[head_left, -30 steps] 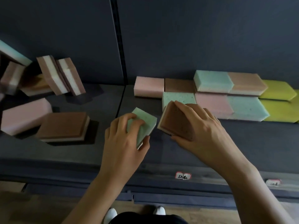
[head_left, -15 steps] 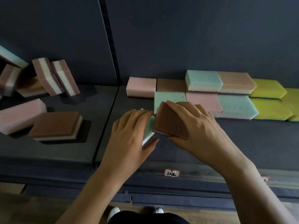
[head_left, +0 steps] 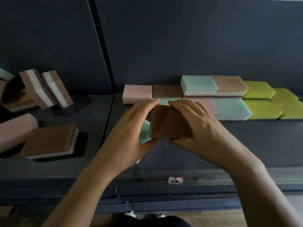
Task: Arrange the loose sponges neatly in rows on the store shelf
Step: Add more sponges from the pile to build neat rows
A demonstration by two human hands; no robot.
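Note:
My left hand [head_left: 129,136] grips a mint green sponge [head_left: 144,132], mostly hidden behind its fingers. My right hand [head_left: 198,128] holds a brown-topped sponge [head_left: 168,123], pressed side by side against the green one above the dark shelf [head_left: 246,145]. Just behind them lie neat rows: a pink sponge [head_left: 137,93], a brown one [head_left: 167,91], a mint one [head_left: 165,101], a raised mint [head_left: 198,85] and tan [head_left: 229,86] pair, then pink [head_left: 206,104], mint [head_left: 231,108] and yellow sponges [head_left: 262,108].
Loose sponges lie on the left shelf section: a brown-topped one [head_left: 50,141], a pink one [head_left: 14,126], two leaning brown-and-white ones [head_left: 47,89], and more at the far left edge. A vertical divider [head_left: 101,46] separates the sections. A price tag [head_left: 175,180] sits on the front rail.
My left hand brought the green sponge rightward until it met the brown sponge in my right hand. Both hands now hold the pair together, slightly closer to the rows.

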